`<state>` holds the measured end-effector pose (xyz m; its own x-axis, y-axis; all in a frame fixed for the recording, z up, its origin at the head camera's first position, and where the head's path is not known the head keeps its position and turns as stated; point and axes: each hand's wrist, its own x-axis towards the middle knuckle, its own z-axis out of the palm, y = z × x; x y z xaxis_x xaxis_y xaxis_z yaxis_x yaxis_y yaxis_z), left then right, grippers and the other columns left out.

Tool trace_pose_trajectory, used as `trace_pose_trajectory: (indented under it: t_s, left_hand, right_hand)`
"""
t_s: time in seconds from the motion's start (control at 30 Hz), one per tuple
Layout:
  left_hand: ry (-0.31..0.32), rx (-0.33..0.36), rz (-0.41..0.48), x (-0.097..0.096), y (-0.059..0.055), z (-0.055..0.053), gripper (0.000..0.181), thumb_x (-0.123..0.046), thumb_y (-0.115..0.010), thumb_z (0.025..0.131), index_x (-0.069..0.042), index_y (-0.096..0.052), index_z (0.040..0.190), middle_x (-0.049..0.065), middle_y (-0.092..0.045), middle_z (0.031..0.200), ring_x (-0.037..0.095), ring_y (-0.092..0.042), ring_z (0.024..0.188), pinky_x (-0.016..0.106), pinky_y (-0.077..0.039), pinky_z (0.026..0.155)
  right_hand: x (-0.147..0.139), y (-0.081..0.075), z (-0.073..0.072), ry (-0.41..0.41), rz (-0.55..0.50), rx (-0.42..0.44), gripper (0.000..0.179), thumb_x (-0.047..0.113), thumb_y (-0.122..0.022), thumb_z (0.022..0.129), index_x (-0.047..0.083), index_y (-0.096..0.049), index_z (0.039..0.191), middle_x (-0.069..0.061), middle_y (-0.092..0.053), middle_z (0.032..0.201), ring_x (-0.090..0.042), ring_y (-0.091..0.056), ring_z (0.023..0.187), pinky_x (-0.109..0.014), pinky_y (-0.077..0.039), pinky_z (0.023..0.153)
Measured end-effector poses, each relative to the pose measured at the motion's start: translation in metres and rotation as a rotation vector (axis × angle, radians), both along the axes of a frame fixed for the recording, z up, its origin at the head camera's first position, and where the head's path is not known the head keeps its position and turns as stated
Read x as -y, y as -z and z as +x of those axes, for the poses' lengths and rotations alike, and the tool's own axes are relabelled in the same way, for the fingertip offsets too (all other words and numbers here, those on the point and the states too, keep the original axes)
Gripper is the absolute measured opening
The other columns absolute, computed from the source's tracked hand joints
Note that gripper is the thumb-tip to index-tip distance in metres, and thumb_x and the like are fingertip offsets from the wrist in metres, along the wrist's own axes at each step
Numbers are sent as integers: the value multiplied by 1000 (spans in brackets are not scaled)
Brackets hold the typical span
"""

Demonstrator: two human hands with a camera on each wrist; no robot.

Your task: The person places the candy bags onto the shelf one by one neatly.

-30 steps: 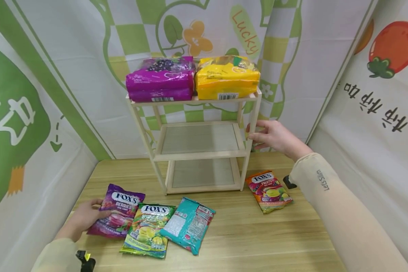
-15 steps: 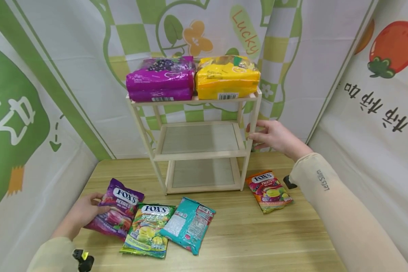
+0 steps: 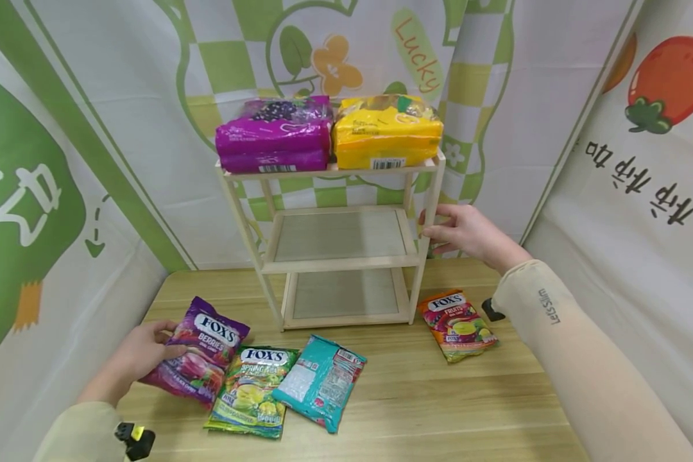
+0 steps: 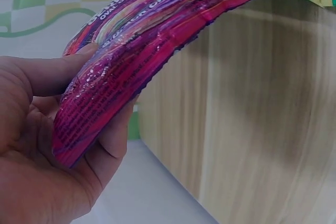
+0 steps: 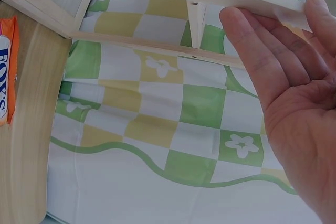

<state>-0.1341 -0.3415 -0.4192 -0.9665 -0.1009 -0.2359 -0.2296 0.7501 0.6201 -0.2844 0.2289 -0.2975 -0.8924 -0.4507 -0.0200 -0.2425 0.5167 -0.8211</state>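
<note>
My left hand [image 3: 143, 354] grips the purple FOX'S Berries candy bag [image 3: 203, 356] by its left edge. In the left wrist view the thumb lies on the bag's [image 4: 121, 72] front, fingers behind, and the bag is raised off the wood. Beside it lie a green FOX'S candy bag [image 3: 253, 391] and a teal bag [image 3: 321, 382], back side up. My right hand [image 3: 468, 234] holds the right front post of a three-tier wooden shelf [image 3: 341, 262], thumb on one side and fingers on the other. An orange FOX'S Fruits bag [image 3: 457, 325] lies below that hand.
A purple grape-print package [image 3: 273, 138] and a yellow package [image 3: 387, 135] sit side by side on the shelf's top tier. Printed cloth walls [image 3: 115, 128] enclose the wooden table [image 3: 416, 398] at the back and both sides.
My left hand has lifted the purple candy bag and tilted it, its top edge rising toward the shelf. My right hand stays on the shelf post.
</note>
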Motion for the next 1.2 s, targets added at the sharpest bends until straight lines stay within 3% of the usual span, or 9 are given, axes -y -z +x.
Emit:
trace_pose_trajectory:
  t_s: [0.27, 0.53, 0.9, 1.2]
  left_hand:
    - [20, 53, 52, -7, -8, 0, 60, -21, -74, 93, 9, -48, 137, 36, -61, 122, 23, -68, 87, 36, -61, 69]
    - [79, 45, 74, -20, -19, 0, 52, -16, -73, 93, 9, -50, 132, 22, -69, 110, 21, -68, 82, 35, -60, 68]
    - [123, 44, 132, -40, -36, 3, 50, -10, -72, 92, 10, -51, 133, 15, -70, 104, 22, -70, 80, 38, -64, 67]
    - [179, 23, 129, -56, -49, 3, 47, -10, -71, 93, 8, -53, 132, 13, -70, 101, 22, -70, 80, 37, -64, 65]
  right_hand:
    - [0, 0, 1, -5, 0, 0, 45, 24, -60, 106, 6, -52, 146, -24, -68, 127, -32, -73, 102, -42, -64, 89]
    - [1, 1, 0, 1, -8, 1, 45, 24, -61, 105, 5, -53, 145, -23, -69, 125, -32, -73, 103, -41, -64, 87]
    - [0, 1, 1, -1, -11, 2, 44, 24, -60, 105, 5, -53, 145, -24, -67, 126, -31, -73, 101, -41, -64, 88]
    - [1, 0, 1, 1, -14, 5, 44, 23, -60, 106, 4, -53, 145, -25, -67, 128, -32, -73, 103, -42, -64, 88]
